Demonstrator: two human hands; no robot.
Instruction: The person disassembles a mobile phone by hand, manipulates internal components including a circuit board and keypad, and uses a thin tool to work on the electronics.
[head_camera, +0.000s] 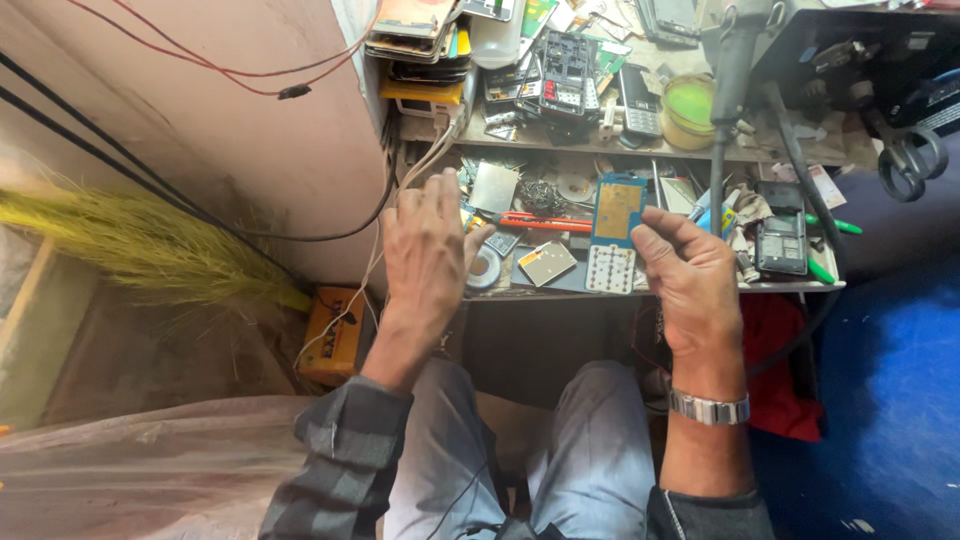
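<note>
Your right hand (690, 280) pinches the lower right corner of a blue circuit board (618, 210), thumb and forefinger closed on its edge, board upright at frame centre over the bench (640, 290). Left hand (425, 250) hovers open, fingers spread, holding nothing, just left of a red-handled tool (540, 224). Judging by look, the board is light, stiff, thin and fragile (bare contacts on the face), so keep to the edges and corners. A white keypad (610, 268) lies just below it.
</note>
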